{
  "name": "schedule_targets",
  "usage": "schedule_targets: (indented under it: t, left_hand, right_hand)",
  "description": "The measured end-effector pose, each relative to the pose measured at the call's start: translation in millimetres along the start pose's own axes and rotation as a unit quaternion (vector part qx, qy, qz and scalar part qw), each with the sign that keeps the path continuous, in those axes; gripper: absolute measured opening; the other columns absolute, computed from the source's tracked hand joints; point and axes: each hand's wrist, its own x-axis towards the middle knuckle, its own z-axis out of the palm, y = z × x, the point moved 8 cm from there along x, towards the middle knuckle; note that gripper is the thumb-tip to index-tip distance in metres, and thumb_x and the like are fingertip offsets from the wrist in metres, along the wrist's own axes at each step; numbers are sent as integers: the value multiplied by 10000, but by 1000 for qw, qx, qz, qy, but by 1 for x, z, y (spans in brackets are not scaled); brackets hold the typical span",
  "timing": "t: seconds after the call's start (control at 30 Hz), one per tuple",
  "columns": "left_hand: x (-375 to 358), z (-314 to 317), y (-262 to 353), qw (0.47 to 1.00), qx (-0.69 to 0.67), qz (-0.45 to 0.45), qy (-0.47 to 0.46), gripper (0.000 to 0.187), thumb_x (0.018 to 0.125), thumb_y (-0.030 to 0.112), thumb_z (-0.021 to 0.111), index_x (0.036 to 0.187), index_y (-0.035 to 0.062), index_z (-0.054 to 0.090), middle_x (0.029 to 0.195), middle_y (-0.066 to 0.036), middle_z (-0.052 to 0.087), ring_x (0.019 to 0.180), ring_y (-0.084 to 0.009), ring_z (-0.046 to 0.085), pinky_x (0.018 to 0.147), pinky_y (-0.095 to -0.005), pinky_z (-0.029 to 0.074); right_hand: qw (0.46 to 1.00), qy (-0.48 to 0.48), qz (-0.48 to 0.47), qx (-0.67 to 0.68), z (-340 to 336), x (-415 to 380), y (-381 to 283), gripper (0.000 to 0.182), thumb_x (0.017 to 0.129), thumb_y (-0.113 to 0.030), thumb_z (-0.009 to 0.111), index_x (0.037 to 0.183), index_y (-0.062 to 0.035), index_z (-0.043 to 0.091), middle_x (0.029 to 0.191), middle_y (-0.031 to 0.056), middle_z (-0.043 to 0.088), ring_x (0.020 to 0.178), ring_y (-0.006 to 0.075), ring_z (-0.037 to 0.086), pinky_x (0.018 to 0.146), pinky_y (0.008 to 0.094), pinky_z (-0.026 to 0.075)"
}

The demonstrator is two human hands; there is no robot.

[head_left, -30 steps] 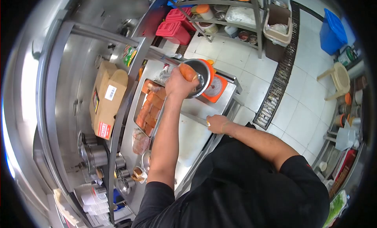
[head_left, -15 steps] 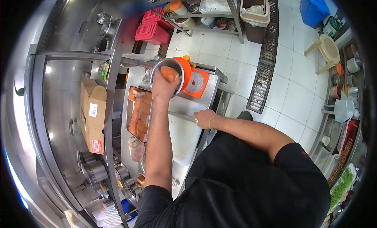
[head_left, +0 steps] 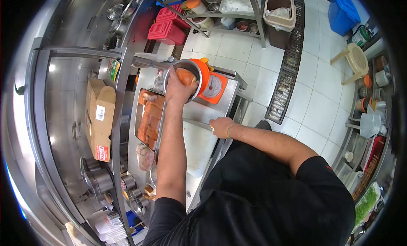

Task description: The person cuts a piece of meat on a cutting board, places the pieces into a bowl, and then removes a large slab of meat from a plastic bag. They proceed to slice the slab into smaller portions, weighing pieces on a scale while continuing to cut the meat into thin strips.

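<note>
My left hand (head_left: 179, 90) reaches into a round metal bowl (head_left: 165, 85), its fingers and thumb closed around a piece of salmon (head_left: 185, 76). The bowl sits tilted on an orange dial scale (head_left: 213, 88). Left of my forearm, a metal tray (head_left: 136, 129) holds several orange salmon pieces (head_left: 148, 123). My right hand (head_left: 221, 127) is curled at the right edge of a white cutting board (head_left: 196, 148). Its fingers are closed, and what they hold, if anything, I cannot make out.
A metal shelf post (head_left: 120, 102) rises left of the counter, with a cardboard box (head_left: 100, 118) behind it. A wrapped pinkish package (head_left: 146, 157) lies below the tray. Red bins (head_left: 166, 32), a floor drain (head_left: 282, 85) and a plastic stool (head_left: 354, 61) are farther off.
The view has shifted slightly. My left hand stays in the bowl on the salmon, with more of the piece showing now. The right hand has hardly moved.
</note>
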Motion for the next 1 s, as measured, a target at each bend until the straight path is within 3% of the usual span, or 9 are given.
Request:
schedule_targets:
  t: [0.2,0.3,0.47,0.57,0.6,0.7,0.8,0.83,1.0]
  left_hand:
    - [2,1,1,1000,-7,-11,-10,1208,695,283,926,1623,-41,223,1503,-314,522,1417,-389,526,1181,-428,434]
    - [-2,-7,6,998,15,17,54,1189,680,282,914,1618,20,232,1418,-318,574,1277,-450,616,1082,-477,513]
    - [-59,-84,-1,973,-163,-52,153,1011,707,251,909,1536,-29,402,1436,-247,589,1345,-359,585,1127,-412,468]
    - [-110,-100,-59,956,-196,-76,204,959,737,267,906,1519,-26,436,1436,-243,589,1322,-341,604,1115,-417,477]
    - [-128,-92,-88,952,-193,-56,232,918,760,297,905,1502,-20,468,1410,-238,612,1262,-338,645,1083,-430,501]
    - [-190,-37,-154,940,-190,-223,172,946,781,414,886,1516,-8,465,1359,-266,636,1221,-368,667,1065,-447,516]
    - [-249,80,-247,913,-141,-364,116,975,819,568,818,1521,-9,464,1284,-300,661,1191,-424,673,1056,-458,523]
    - [-263,100,-247,905,-131,-400,60,971,884,661,716,1549,13,434,1326,-332,600,1213,-477,637,1057,-480,518]
    - [-297,114,-236,880,-198,-407,146,733,1046,523,595,1575,47,416,1388,-337,496,1252,-491,569,1084,-501,475]
  right_hand:
    - [1000,-5,3,-3,-3,-3,-3,352,896,-176,689,1207,-13,661,1102,221,753,1055,408,727,896,501,584]
    - [1000,-11,4,2,-3,-3,-2,365,896,-189,694,1217,-20,650,1116,218,751,1066,405,724,908,504,579]
    - [1000,-24,12,-6,-5,-3,-2,384,902,-208,692,1229,-17,626,1112,226,748,1070,413,718,913,512,573]
    - [999,-32,-2,-12,2,4,3,391,914,-224,689,1232,-9,615,1095,240,745,1062,424,714,913,519,568]
    - [999,-38,-2,-17,3,5,3,396,923,-245,688,1228,-7,601,1076,252,742,1046,434,712,913,522,566]
    - [999,-43,-16,-22,-4,-2,-7,394,937,-251,685,1230,-8,585,1049,248,744,1020,434,716,897,528,565]
    - [997,-46,-20,-50,-6,-12,-18,363,957,-243,675,1212,-7,568,989,237,744,971,437,717,861,538,562]
    - [997,-49,-29,-61,-5,-19,-23,353,962,-241,674,1205,-9,565,968,231,742,955,437,717,849,540,561]
    - [991,-54,-30,-118,23,-51,-45,299,982,-215,660,1175,-16,550,889,213,726,889,422,721,792,538,560]
